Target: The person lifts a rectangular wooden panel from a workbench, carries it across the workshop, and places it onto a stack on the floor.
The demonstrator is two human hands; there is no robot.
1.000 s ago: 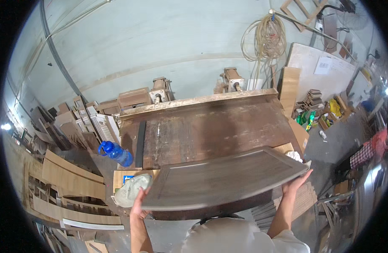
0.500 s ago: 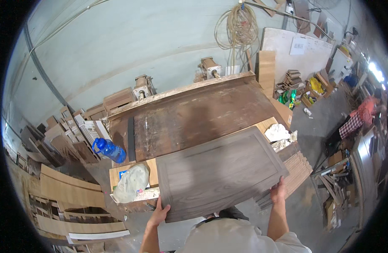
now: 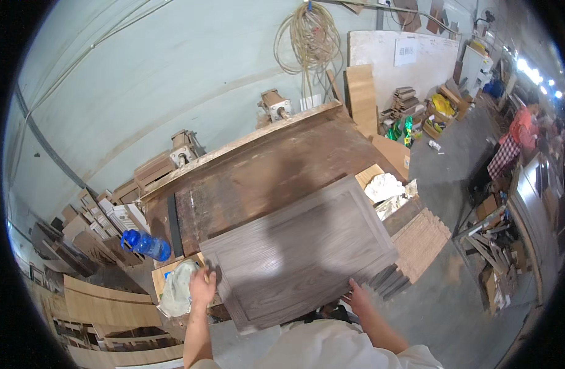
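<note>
A grey-brown wood-grain door panel (image 3: 301,252) with a raised frame lies slantwise over the near side of the bench, its near edge overhanging toward my body. My left hand (image 3: 202,288) is beside the panel's left edge, next to a pale cap (image 3: 177,290). Its fingers are curled around a small tan thing that I cannot make out. At the panel's near right edge is my right hand (image 3: 358,299), fingers apart, one fingertip at the edge. The underside of the panel is hidden.
The brown bench top (image 3: 258,181) has a blue bottle (image 3: 146,245) at its left and a crumpled white cloth (image 3: 384,187) at its right. Stacked wood strips (image 3: 421,243) lie right of the panel. Boards (image 3: 110,301) stand at left. A person (image 3: 516,138) is far right.
My left hand has let go of the panel and moved up beside the cap. My right hand has shifted left from the panel's corner along its near edge. The view has turned.
</note>
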